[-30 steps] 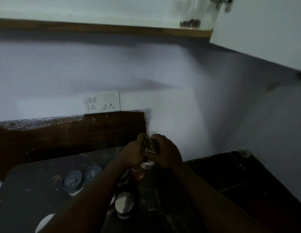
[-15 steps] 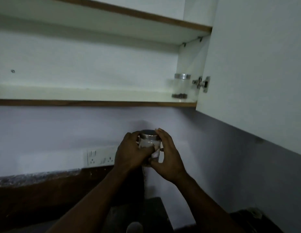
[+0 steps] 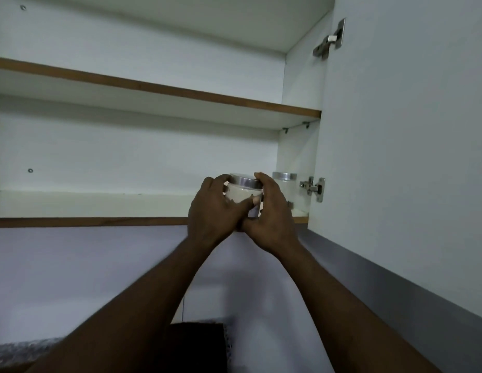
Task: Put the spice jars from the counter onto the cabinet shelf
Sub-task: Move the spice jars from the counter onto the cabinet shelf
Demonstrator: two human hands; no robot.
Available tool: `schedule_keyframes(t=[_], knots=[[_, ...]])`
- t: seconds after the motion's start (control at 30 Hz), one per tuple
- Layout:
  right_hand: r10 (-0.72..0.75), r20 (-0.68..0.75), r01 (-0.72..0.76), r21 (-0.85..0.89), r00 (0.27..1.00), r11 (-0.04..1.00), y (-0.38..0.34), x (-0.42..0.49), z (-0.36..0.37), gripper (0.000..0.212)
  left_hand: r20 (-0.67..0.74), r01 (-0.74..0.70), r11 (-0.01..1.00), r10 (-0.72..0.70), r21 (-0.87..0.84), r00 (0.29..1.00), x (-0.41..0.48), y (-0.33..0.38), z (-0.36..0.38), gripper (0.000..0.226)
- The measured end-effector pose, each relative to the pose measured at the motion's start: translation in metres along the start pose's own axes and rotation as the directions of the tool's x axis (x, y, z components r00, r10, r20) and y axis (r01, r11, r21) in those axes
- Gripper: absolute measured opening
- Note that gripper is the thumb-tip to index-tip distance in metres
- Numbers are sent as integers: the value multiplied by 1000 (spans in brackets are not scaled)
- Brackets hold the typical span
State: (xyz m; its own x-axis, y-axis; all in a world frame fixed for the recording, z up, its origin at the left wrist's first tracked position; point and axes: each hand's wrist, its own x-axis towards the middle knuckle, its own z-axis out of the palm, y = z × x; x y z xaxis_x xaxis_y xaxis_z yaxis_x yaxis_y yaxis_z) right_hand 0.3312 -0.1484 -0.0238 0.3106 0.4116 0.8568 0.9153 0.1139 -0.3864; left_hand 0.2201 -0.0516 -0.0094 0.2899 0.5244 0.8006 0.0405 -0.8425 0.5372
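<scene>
Hands (image 3: 215, 211) (image 3: 272, 216) wrap a silver-lidded spice jar (image 3: 241, 193) from both sides at the lower cabinet shelf (image 3: 86, 205), beside another jar (image 3: 285, 184) standing in the corner.

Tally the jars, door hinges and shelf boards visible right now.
Spice jars: 2, the held jar and the shelf jar
Door hinges: 2, the upper hinge and the lower hinge
Shelf boards: 2, the lower shelf and the upper shelf
Total: 6
</scene>
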Motion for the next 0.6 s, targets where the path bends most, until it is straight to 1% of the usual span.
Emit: schedule_keyframes(t=[0.1, 0.2, 0.27, 0.33, 0.4, 0.47, 0.53, 0.6], knots=[[3, 17, -2, -26, 1000, 1000, 6, 29, -2, 97, 65, 46, 998, -43, -43, 997, 25, 4, 10, 79], [105, 65, -99, -98, 992, 990, 23, 50, 2, 97, 200, 132, 989, -118, -59, 973, 46, 0, 25, 75], [186, 104, -176, -95, 977, 980, 37, 58, 8, 101, 266, 173, 984, -155, -44, 951, 54, -4, 37, 71], [274, 119, -272, -31, 954, 962, 50, 65, 12, 98, 271, 209, 976, -185, -60, 945, 58, -10, 48, 58], [326, 120, -325, -31, 938, 945, 63, 71, 17, 81, 278, 254, 965, -227, -64, 933, 62, -16, 57, 45], [349, 122, -341, -77, 929, 937, 73, 75, 20, 70, 314, 301, 953, -279, -25, 908, 65, -20, 65, 41], [354, 117, -343, -99, 928, 934, 81, 77, 23, 70, 333, 315, 948, -308, 34, 891, 70, -22, 73, 39], [349, 82, -336, -146, 933, 931, 85, 77, 28, 70, 340, 336, 940, -335, 59, 879, 76, -21, 80, 39]])
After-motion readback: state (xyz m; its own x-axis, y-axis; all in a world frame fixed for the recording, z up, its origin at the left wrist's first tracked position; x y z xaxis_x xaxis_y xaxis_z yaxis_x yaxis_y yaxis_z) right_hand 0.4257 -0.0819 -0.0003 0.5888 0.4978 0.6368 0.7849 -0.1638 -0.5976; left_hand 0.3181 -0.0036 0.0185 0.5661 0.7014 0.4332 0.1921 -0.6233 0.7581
